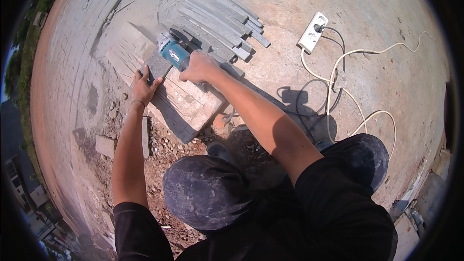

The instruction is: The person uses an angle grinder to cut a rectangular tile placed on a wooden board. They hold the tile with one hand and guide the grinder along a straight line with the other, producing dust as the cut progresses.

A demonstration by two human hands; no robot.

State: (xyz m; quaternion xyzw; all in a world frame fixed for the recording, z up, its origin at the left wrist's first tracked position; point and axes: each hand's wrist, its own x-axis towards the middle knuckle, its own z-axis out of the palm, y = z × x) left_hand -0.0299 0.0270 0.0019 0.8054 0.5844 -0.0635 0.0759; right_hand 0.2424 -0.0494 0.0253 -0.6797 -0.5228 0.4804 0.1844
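My right hand (202, 68) is wrapped round the body of a teal angle grinder (175, 54). Its dark disc sits near a flat grey piece of stone (158, 64), with a haze of dust at the grinder's head. From the left, my left hand (141, 88) steadies that grey piece, thumb and fingers set apart at its edge. Both rest over a pale, scored block (191, 104) whose top is marked with several long cuts. Whether the disc touches the stone is hard to make out.
Several cut grey strips (220, 17) lie beyond the grinder. A white power strip (313, 32) with a plugged-in dark cord lies at the right, its pale cable (360, 51) looping over the concrete. Rubble (162, 140) and a loose block (105, 146) are close to my knees.
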